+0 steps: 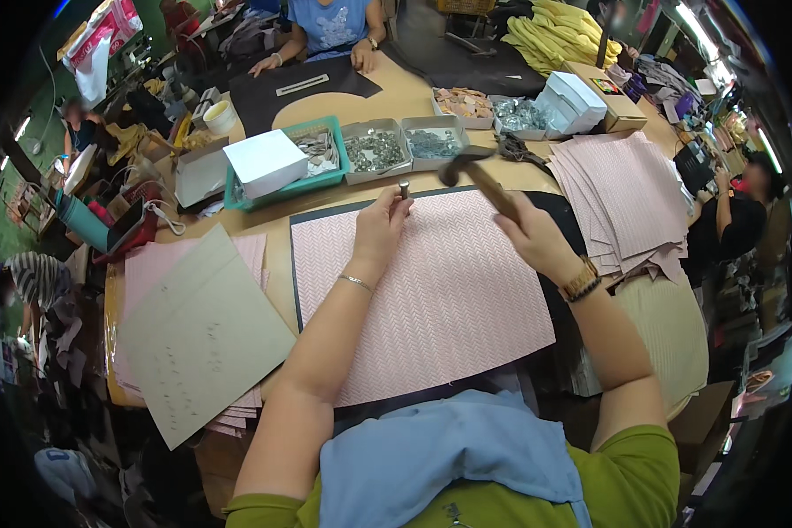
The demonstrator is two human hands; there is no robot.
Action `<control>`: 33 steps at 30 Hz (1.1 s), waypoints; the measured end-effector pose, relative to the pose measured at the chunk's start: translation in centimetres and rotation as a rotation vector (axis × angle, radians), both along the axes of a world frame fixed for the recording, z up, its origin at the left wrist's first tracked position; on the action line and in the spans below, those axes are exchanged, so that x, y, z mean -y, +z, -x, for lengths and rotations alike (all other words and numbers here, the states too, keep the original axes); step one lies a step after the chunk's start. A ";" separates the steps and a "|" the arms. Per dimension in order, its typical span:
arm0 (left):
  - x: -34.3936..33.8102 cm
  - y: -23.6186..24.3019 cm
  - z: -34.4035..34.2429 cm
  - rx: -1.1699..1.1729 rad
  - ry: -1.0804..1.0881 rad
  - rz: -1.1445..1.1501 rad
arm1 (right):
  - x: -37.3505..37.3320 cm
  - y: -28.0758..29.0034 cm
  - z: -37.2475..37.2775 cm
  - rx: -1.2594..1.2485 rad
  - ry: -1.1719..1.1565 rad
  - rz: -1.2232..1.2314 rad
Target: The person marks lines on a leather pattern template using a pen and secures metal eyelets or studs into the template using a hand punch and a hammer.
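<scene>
My left hand (380, 222) is closed around a short metal punch (404, 188), its top end showing above my fingertips. The punch stands by the upper edge of a pink herringbone-textured sheet (440, 299). My right hand (535, 236) grips a hammer (496, 194) by its wooden handle. The dark hammer head is raised to the right of the punch, apart from it. Under the pink sheet lies a dark backing whose edge shows along the left and top. My fingers hide the lower end of the punch.
Beyond the sheet stand a teal tray (341, 145) with a white box (264, 164) and open boxes of small metal parts (377, 151). Pink sheets (620, 194) are stacked at right; a grey card (204, 339) lies at left. A person in blue (330, 26) sits across the table.
</scene>
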State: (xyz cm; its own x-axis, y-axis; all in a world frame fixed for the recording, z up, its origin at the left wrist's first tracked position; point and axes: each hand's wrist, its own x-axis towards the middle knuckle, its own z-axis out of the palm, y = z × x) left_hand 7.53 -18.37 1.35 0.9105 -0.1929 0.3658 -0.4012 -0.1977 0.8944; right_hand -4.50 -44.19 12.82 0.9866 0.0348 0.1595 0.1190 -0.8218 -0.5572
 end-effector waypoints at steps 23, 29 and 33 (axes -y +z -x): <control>-11.8 3.6 -2.1 -0.251 0.333 0.960 | -1.0 -6.7 5.8 -0.014 -0.301 0.088; -13.7 3.4 8.0 -0.435 0.134 0.628 | 1.5 -6.2 3.9 0.078 -0.242 -0.014; -16.0 3.5 13.8 -0.516 0.132 0.368 | 10.2 2.0 1.7 0.182 -0.323 -0.084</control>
State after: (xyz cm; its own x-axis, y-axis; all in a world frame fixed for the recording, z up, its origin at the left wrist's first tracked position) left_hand -6.29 -2.40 4.84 0.9945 -0.0131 -0.1042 0.1050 0.1406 0.9845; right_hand -6.18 -54.40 14.84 0.8999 -0.2938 0.3224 -0.0350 -0.7854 -0.6180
